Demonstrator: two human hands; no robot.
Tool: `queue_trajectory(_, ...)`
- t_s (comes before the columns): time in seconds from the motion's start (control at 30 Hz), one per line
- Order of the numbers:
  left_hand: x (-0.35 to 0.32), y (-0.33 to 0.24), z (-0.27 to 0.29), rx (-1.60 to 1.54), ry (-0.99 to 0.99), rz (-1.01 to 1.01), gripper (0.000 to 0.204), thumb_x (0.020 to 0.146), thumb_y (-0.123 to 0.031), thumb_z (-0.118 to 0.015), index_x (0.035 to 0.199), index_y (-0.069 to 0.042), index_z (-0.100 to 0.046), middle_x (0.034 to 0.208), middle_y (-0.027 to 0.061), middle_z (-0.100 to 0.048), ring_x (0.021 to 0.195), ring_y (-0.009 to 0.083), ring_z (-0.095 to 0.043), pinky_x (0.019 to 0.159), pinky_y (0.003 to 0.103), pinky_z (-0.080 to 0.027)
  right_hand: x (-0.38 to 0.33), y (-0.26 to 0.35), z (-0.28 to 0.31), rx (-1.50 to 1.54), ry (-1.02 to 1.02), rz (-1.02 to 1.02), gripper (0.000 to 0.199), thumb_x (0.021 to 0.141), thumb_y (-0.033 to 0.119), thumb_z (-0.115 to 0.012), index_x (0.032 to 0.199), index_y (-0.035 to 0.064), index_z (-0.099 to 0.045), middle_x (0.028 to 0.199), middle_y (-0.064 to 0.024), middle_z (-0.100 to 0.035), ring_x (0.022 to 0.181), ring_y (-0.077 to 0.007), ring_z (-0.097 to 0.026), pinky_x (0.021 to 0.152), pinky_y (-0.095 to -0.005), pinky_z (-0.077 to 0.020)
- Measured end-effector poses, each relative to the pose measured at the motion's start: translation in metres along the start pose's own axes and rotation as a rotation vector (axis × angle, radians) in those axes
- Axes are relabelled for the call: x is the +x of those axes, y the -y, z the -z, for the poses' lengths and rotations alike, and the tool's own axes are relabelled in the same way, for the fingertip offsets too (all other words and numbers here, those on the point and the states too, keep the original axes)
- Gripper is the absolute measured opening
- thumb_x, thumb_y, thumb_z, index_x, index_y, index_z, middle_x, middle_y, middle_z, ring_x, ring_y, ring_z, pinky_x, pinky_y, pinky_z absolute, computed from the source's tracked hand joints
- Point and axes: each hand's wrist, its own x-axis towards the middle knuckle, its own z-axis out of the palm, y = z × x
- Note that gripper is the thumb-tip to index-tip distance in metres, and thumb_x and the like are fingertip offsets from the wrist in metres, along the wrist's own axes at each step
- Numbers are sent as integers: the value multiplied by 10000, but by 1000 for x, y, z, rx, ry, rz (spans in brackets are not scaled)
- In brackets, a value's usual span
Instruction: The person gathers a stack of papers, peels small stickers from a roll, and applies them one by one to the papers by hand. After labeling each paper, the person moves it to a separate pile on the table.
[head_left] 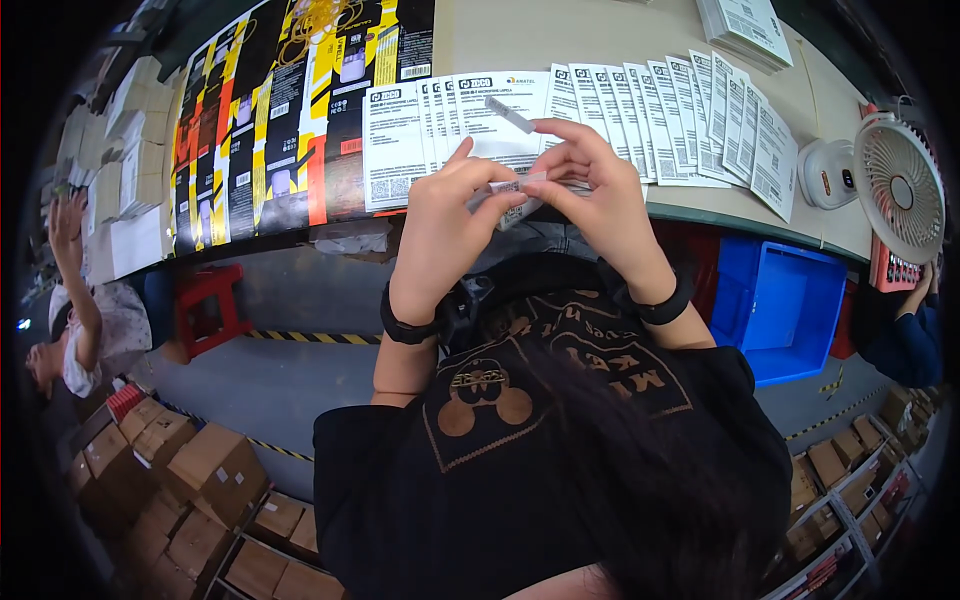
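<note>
Above the table's front edge, my left hand (445,220) and my right hand (600,190) meet with thumbs and forefingers pinched. Between them is a small whitish label strip (507,186), partly covered by the fingers. A second narrow strip, greyish and printed (510,114), slants away from my right forefinger's tip; whether it sticks to the finger or lies on the sheets I cannot tell. Part of a white item with a printed code (518,213) shows below the fingers. Behind my hands, white printed cards (500,140) lie overlapped, the nearest one under the slanted strip.
Fanned white cards (770,160) continue rightward; a card stack (745,30) stands behind. Black, yellow and red printed boxes (285,140) with rubber bands (325,25) cover the left. A fan (900,185) stands right, a blue crate (790,310) below. Other people are at both sides.
</note>
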Motion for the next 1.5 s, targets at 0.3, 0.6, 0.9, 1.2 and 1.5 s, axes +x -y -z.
queue_trajectory(0.3, -2, -1, 11, -92, -34, 177, 165, 728, -99, -690, 680, 30, -600, 490, 101, -522, 387, 188, -453, 977, 391, -399, 7, -5, -11, 72, -148, 83, 446, 754, -34, -645, 1141, -15, -425, 794, -70, -596, 745, -110, -582, 706, -211, -470)
queue_trajectory(0.6, -5, 22, 19, -41, 199, 148, 216, 696, -128, -736, 710, 61, -631, 479, 84, -491, 657, 126, -602, 937, 315, -421, 48, -21, -1, 85, -254, -69, 576, 740, -6, -674, 1216, -4, -351, 727, -56, -590, 650, -89, -581, 596, -179, -468)
queue_trajectory(0.9, 1, 41, 11, -28, 205, 220, 212, 688, -126, -729, 700, 62, -631, 486, 132, -495, 814, 228, -651, 994, 350, -373, 75, -33, -4, -105, -213, -133, 669, 732, 16, -687, 1291, 37, -320, 690, -41, -600, 618, -73, -579, 531, -169, -448)
queue_trajectory(1.2, 4, 56, 7, -32, 206, 190, 219, 684, -158, -729, 693, 38, -632, 494, 146, -495, 851, 286, -630, 923, 360, -407, 84, -49, -7, -162, -232, -106, 647, 720, 23, -694, 1272, 48, -356, 678, -49, -615, 611, -84, -590, 551, -183, -456)
queue_trajectory(1.5, 9, 54, 8, -18, 235, 218, 228, 681, -148, -735, 696, 54, -633, 483, 137, -477, 947, 302, -615, 967, 353, -392, 87, -53, -6, -204, -233, -87, 638, 717, 31, -698, 1262, 48, -368, 679, -42, -615, 611, -83, -588, 551, -183, -452)
